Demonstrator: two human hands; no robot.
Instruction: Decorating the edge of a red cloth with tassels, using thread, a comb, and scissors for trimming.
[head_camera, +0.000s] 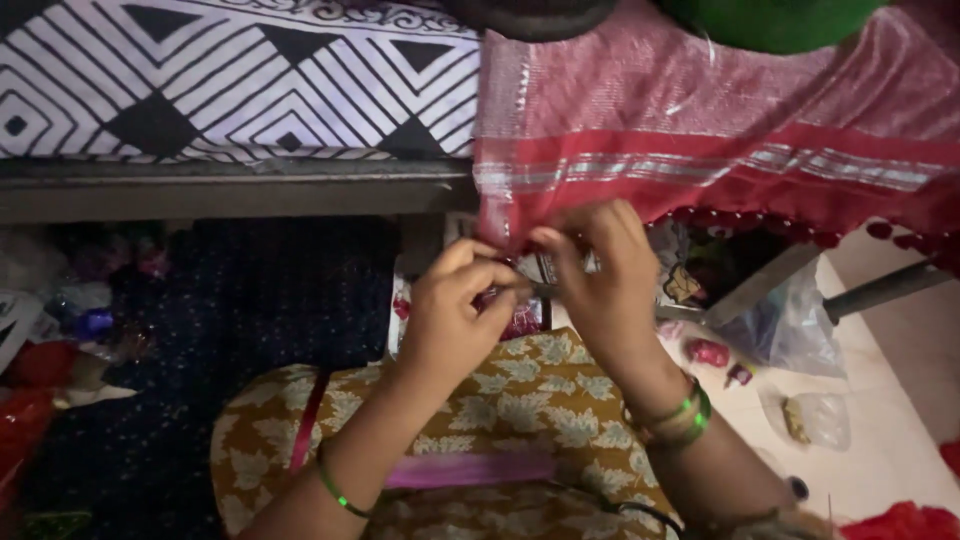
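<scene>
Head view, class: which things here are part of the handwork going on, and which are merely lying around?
In use:
- left hand and right hand, fingertips pinched together at the cloth's edge
- red cloth with silver stripes
- red tassel fringe

Lying about:
- black-and-white patterned sheet
- clear plastic bags
- small pink pieces on the floor
- dark dotted fabric

Person, seen from above. Left hand (460, 320): bare, no rings visible; thin green bangle (338, 490) on the forearm, toward 7 o'clock. Right hand (600, 275): bare; stacked green and gold bangles (680, 418) at the wrist, toward 5 o'clock. Garment: mustard-yellow cloth with pale leaf print (530, 400) over the lap, with a pink strip (470, 470) at 6 o'clock.
</scene>
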